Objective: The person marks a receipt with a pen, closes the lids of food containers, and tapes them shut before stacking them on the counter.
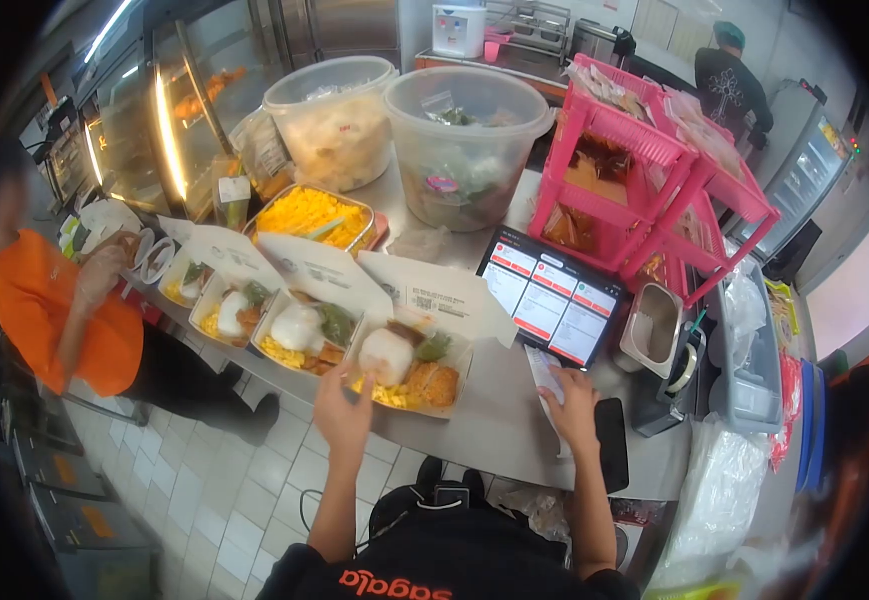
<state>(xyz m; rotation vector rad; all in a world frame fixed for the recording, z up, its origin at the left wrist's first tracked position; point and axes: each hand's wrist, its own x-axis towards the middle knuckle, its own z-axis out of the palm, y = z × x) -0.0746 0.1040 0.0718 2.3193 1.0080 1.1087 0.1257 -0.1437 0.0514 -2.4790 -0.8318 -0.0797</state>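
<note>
My left hand [343,412] is at the front left corner of the nearest open meal box [460,385], its fingers apart and touching the edge. Inside that box are a mound of white rice [387,356], yellow scrambled egg, a green leafy piece and a browned fried piece [433,383]. Several similar open boxes, including one with rice and egg [298,328], run in a row to the left with lids raised. My right hand [572,408] grips a strip of white paper [543,372] just below a tablet [553,297] showing order panels.
A black phone [611,445] lies right of my right hand, near a tape dispenser [670,392] and a metal container [652,325]. Behind stand a tray of yellow food [315,217], two large tubs [465,150] and pink racks [615,160]. A person in orange [75,310] is at left.
</note>
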